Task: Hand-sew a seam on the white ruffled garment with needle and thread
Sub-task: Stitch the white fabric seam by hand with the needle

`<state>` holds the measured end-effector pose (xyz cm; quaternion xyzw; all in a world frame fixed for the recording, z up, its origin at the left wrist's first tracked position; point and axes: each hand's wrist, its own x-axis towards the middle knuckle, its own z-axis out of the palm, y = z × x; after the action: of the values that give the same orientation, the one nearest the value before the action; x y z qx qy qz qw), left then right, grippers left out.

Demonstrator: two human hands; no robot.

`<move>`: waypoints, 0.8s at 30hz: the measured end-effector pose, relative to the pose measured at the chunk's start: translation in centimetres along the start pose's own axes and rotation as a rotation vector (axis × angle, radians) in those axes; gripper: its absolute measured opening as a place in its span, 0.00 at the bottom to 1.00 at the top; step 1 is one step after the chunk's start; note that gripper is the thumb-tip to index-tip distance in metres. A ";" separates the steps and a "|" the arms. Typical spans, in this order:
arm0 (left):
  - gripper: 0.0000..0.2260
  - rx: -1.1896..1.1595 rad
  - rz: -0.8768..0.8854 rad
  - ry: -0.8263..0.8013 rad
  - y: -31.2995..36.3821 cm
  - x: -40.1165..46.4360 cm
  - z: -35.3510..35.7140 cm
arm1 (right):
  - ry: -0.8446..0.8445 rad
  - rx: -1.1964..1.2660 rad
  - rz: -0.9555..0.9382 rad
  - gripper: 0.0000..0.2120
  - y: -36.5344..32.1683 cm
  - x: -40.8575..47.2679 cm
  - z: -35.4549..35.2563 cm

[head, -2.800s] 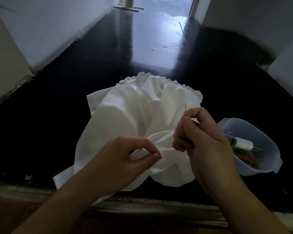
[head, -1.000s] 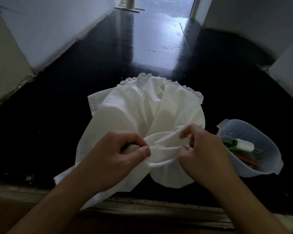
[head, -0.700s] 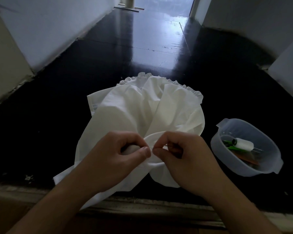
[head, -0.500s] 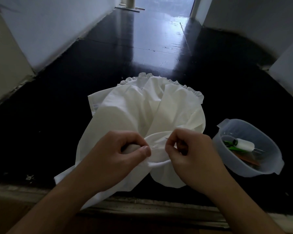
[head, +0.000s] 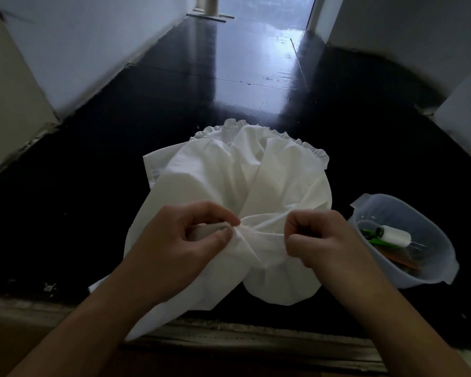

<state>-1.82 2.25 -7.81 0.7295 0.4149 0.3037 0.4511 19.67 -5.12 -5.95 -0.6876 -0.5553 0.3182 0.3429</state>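
Note:
The white ruffled garment (head: 237,180) lies bunched on the dark floor, its ruffled edge at the far side. My left hand (head: 180,248) pinches a gathered fold of the fabric between thumb and fingers. My right hand (head: 329,240) sits to the right of that fold with its fingers curled, thumb and forefinger pressed together as if pinching the needle. The needle itself is hidden by the fingers. A faint thread line runs from the fold toward my right hand.
A clear plastic tub (head: 435,273) stands to the right of the garment, holding a white thread spool (head: 394,236), something green and a brown item. The glossy black floor (head: 229,77) stretches ahead between pale walls. A worn ledge (head: 242,338) runs along the near edge.
My right hand went down from above the garment to the fold beside my left thumb, then drew away to the right. My left hand has kept its pinch on the fold.

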 end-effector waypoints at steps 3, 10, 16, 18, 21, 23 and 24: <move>0.12 -0.045 -0.012 0.020 0.1 0.0 -0.1 | -0.227 0.137 0.056 0.06 -0.6 -0.1 -0.8; 0.15 -0.110 -0.030 0.046 0.1 -0.2 0.2 | 0.231 0.176 -0.017 0.09 -0.2 0.1 0.8; 0.18 -0.057 -0.009 -0.039 0.4 -0.5 0.7 | -0.069 0.361 -0.044 0.14 -1.5 -0.5 2.5; 0.21 -0.049 -0.004 -0.055 0.6 -0.6 0.8 | -0.102 0.346 -0.028 0.12 -1.4 -0.4 2.6; 0.23 -0.053 -0.003 -0.048 0.7 -0.7 0.8 | -0.052 0.339 0.004 0.07 -1.2 -0.3 2.5; 0.21 -0.062 -0.012 -0.010 0.8 -0.7 0.8 | 0.042 0.337 -0.014 0.03 -1.0 -0.4 2.3; 0.20 -0.092 -0.026 0.015 0.7 -0.7 0.8 | 0.067 0.308 -0.045 0.02 -1.0 -0.5 2.2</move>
<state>-1.25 1.10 -7.51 0.7001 0.4133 0.3222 0.4851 17.25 -5.21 -6.28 -0.6247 -0.5034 0.3687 0.4695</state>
